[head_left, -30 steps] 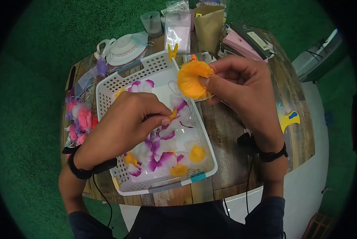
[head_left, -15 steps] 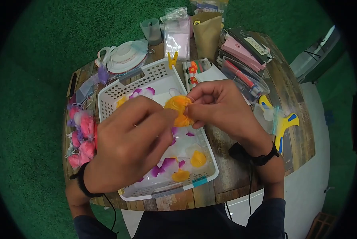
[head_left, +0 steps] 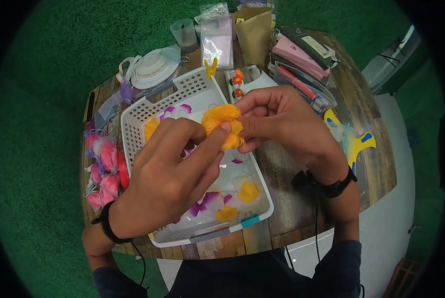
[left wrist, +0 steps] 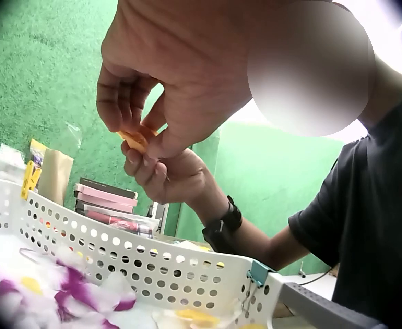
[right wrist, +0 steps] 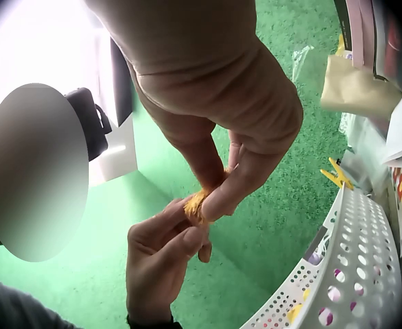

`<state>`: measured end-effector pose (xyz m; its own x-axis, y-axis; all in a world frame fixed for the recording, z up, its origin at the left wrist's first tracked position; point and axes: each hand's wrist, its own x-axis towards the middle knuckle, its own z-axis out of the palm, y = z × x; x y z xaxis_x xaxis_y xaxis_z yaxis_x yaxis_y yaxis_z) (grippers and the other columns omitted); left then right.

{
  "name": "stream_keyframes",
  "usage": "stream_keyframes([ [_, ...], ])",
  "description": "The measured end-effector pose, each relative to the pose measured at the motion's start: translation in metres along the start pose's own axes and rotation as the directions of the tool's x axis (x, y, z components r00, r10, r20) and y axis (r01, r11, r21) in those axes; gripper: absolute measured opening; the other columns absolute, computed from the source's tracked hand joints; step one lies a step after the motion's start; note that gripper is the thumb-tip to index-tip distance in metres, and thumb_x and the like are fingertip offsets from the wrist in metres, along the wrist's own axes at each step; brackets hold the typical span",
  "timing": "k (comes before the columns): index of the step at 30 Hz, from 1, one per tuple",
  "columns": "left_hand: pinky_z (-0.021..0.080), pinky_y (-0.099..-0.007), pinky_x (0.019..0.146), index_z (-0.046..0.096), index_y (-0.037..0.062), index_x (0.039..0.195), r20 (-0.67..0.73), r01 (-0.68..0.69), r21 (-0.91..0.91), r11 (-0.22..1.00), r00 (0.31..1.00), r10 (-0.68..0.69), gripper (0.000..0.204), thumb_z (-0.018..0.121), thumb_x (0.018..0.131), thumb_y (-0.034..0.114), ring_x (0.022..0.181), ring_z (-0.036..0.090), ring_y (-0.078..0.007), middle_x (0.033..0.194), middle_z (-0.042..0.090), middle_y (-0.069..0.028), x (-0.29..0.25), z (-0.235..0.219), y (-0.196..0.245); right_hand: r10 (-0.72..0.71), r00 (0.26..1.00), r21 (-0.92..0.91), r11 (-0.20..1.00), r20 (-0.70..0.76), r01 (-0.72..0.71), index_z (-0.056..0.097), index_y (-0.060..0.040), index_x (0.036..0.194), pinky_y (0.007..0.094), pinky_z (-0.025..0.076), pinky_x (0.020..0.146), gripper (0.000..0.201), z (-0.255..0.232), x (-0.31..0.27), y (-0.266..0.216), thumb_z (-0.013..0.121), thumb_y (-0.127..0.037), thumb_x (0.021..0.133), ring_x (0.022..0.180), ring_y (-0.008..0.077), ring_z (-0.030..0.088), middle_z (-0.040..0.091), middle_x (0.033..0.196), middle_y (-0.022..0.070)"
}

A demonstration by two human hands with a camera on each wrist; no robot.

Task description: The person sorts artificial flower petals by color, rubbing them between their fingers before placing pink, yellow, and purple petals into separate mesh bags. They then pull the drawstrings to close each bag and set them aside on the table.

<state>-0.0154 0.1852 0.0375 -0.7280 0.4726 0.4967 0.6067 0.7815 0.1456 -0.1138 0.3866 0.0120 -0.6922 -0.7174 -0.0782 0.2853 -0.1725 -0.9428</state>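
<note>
1. Orange petals, gathered in one frilly bunch (head_left: pixel 214 115), and much of it is covered up: the left thumb lies across the front, and I can't make out the fingertips behind.
2. Wrist views give little more, just an orange sliver between fingers on the left camera and a fuzzy edge on the right one.
3. Below, the left hand (head_left: pixel 167 181) blocks a good part of the white basket (head_left: pixel 141 111), so some purple-and-white petals (head_left: pixel 211 202) are cut off from sight.
4. Now the change! A second ago that left hand was down in the basket at a small yellow petal while the right hand (head_left: pixel 288 124) held the bunch up alone; now both meet on it.
5. Back then it showed as a round, open disc; now it's folded and creased under the thumb.
6. More of the flower-printed packet (head_left: pixel 238 82) shows beyond the right hand, too.
7. Hands together here, each pinching the bunch between thumb and fingers, left on the near face, right on the ragged side.
8. And the bunch itself: bright orange, ruffled, stringy along its right edge, held up above the basket's right side on the bench (head_left: pixel 288 211).
</note>
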Motion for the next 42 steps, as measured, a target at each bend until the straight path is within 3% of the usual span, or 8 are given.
stream_keyframes([
  [7, 0.049, -0.0279, 0.054, 0.067, 0.0078, 0.12, 0.036, -0.065, 0.018, 0.998, 0.997, 0.064, 0.05, 0.076, 0.072, -0.004, 0.074, 0.061, -0.0188, 0.092, 0.059, -0.0076, -0.003, -0.007, -0.008, -0.012, 0.997, -0.017, 1.0, 0.075, 0.013, 0.063, 0.0056, 0.109, 0.027, 0.062, 0.069, 0.026, -0.005, -0.006, -0.01, 0.071, -0.007, 0.088, 0.084, 0.0166, 0.071, 0.071, 0.096, 0.0135],
  [9, 0.051, -0.0285, 0.053, 0.065, 0.0033, 0.122, 0.047, -0.056, -0.019, 0.998, 0.997, 0.057, 0.058, 0.074, 0.065, -0.003, 0.07, 0.061, -0.0178, 0.087, 0.057, -0.008, -0.003, -0.007, -0.006, 0.007, 0.995, -0.027, 1.0, 0.095, -0.004, 0.066, 0.0064, 0.103, 0.0256, 0.06, 0.071, 0.026, -0.002, -0.008, -0.013, 0.074, -0.014, 0.088, 0.081, 0.0145, 0.071, 0.071, 0.094, 0.012],
  [15, 0.053, -0.0287, 0.054, 0.064, 0.0036, 0.124, 0.069, -0.09, 0.048, 0.995, 0.994, 0.086, 0.06, 0.072, 0.065, -0.003, 0.07, 0.062, -0.0177, 0.086, 0.058, -0.0076, -0.005, -0.007, -0.008, 0.0, 0.996, -0.036, 0.999, 0.087, 0.003, 0.066, 0.005, 0.102, 0.0238, 0.059, 0.069, 0.034, 0.002, -0.007, -0.01, 0.08, -0.019, 0.083, 0.079, 0.0121, 0.07, 0.072, 0.092, 0.0101],
  [21, 0.053, -0.0288, 0.054, 0.065, 0.0047, 0.124, 0.065, -0.074, 0.048, 0.996, 0.995, 0.071, 0.059, 0.072, 0.066, -0.003, 0.07, 0.062, -0.0187, 0.088, 0.059, -0.0081, -0.005, -0.005, -0.008, -0.012, 0.999, -0.084, 0.996, 0.031, 0.014, 0.064, 0.0031, 0.106, 0.0252, 0.06, 0.069, 0.023, 0.004, -0.006, -0.007, 0.071, -0.006, 0.086, 0.08, 0.0122, 0.07, 0.071, 0.093, 0.0098],
  [25, 0.052, -0.029, 0.054, 0.065, 0.0064, 0.123, 0.061, -0.046, 0.028, 0.999, 0.997, 0.044, 0.058, 0.071, 0.066, -0.003, 0.07, 0.062, -0.0192, 0.088, 0.059, -0.008, -0.005, -0.002, -0.006, -0.053, 0.999, -0.062, 0.997, 0.006, 0.053, 0.064, 0.0019, 0.105, 0.0247, 0.06, 0.067, 0.021, 0.002, -0.005, -0.004, 0.071, -0.008, 0.087, 0.078, 0.0114, 0.07, 0.071, 0.091, 0.0085],
  [27, 0.051, -0.0288, 0.051, 0.067, 0.0073, 0.12, 0.021, -0.075, 0.038, 0.996, 0.997, 0.074, 0.05, 0.071, 0.073, -0.01, 0.066, 0.063, -0.0189, 0.089, 0.061, -0.0088, -0.004, 0.001, -0.007, -0.049, 0.999, -0.045, 0.998, 0.004, 0.049, 0.064, 0.0012, 0.103, 0.0238, 0.06, 0.066, 0.02, 0.002, -0.005, -0.003, 0.07, -0.009, 0.088, 0.078, 0.0108, 0.069, 0.071, 0.09, 0.0077],
  [40, 0.051, -0.0291, 0.054, 0.066, 0.003, 0.121, 0.098, -0.017, 0.022, 1.0, 0.995, 0.014, 0.05, 0.071, 0.073, -0.01, 0.067, 0.063, -0.0198, 0.091, 0.063, -0.0105, -0.003, 0.004, 0.0, -0.127, 0.992, -0.06, 0.99, 0.017, 0.128, 0.063, -0.0014, 0.104, 0.0228, 0.059, 0.065, 0.021, -0.005, -0.004, 0.0, 0.071, -0.01, 0.087, 0.077, 0.0098, 0.069, 0.07, 0.091, 0.0064],
  [42, 0.047, -0.0256, 0.047, 0.068, 0.0013, 0.115, -0.116, -0.144, 0.041, 0.989, 0.982, 0.147, 0.048, 0.071, 0.067, -0.005, 0.062, 0.057, -0.0153, 0.084, 0.056, -0.0062, -0.008, 0.02, -0.001, -0.163, 0.986, -0.016, 0.987, -0.03, 0.162, 0.064, -0.002, 0.103, 0.0229, 0.058, 0.063, 0.021, -0.009, -0.005, -0.002, 0.071, -0.012, 0.086, 0.077, 0.0099, 0.068, 0.069, 0.09, 0.0054],
])
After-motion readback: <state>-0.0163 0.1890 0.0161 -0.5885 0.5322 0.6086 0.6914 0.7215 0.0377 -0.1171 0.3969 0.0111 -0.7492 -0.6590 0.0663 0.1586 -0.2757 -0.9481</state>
